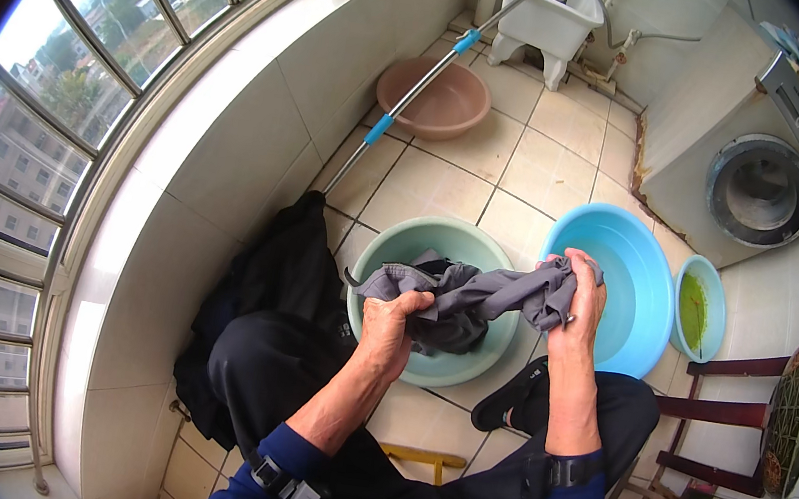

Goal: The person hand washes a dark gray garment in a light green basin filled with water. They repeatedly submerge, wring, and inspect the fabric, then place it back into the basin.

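Note:
A grey cloth garment [484, 295] stretches, bunched and twisted, between my two hands. My left hand [389, 328] grips its left end over the pale green basin [440, 228]. At the other end, my right hand [584, 296] is closed around a thick fold, near the left rim of the light blue basin [648, 290]. Part of the garment hangs down into the green basin, and I cannot tell how much lies underneath. Clear liquid seems to stand in the blue basin.
Dark clothing [284, 264] lies against the tiled wall at left. A mop [421, 86] leans across a brown basin [434, 99]. Right of the blue basin stand a small basin [698, 308] with green contents, a wooden stool [726, 414] and a front-loading washing machine [744, 159].

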Available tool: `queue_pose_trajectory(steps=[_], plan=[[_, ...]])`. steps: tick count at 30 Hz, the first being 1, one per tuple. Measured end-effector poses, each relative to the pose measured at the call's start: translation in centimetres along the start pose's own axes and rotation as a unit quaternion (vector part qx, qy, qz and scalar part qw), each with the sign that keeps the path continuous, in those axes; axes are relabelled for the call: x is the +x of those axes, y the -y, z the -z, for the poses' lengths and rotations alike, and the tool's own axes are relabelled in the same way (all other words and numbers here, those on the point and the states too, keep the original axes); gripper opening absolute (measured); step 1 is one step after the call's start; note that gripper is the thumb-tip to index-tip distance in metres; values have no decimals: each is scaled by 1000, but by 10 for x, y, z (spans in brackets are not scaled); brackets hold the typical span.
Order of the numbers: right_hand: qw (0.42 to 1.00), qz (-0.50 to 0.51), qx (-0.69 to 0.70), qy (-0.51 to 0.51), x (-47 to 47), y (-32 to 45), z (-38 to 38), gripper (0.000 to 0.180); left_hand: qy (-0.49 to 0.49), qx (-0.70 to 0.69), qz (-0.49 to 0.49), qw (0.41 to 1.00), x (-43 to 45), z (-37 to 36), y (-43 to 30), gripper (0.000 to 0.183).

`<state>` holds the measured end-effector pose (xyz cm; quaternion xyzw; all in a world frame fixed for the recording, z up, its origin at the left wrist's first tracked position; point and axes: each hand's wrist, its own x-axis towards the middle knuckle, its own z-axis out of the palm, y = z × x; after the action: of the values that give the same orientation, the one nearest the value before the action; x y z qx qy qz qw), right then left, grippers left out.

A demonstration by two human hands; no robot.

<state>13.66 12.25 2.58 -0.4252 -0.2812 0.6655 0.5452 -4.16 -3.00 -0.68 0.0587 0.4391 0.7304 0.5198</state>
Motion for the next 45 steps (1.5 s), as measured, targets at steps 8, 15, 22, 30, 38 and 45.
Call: queue_pose_trajectory(steps=[8,15,22,30,38,45], plan=[[998,-6,22,54,4,15,7,31,-143,176,160,961,7,12,25,30],[975,102,-186,66,-20,-9,-12,17,-34,-61,116,991,4,5,25,28],[805,217,-527,163,-31,-42,-28,19,-5,-31,102,994,-18,-28,11,10],[820,307,-380,299,-36,-67,-5,19,-14,33,132,991,-15,-23,8,11],[933,-72,-234,264,-6,-35,17,44,84,-91,86,989,-9,-15,-23,28],[789,4,-493,365,-22,-12,8,38,105,-122,83,983,-6,-10,-42,45]])
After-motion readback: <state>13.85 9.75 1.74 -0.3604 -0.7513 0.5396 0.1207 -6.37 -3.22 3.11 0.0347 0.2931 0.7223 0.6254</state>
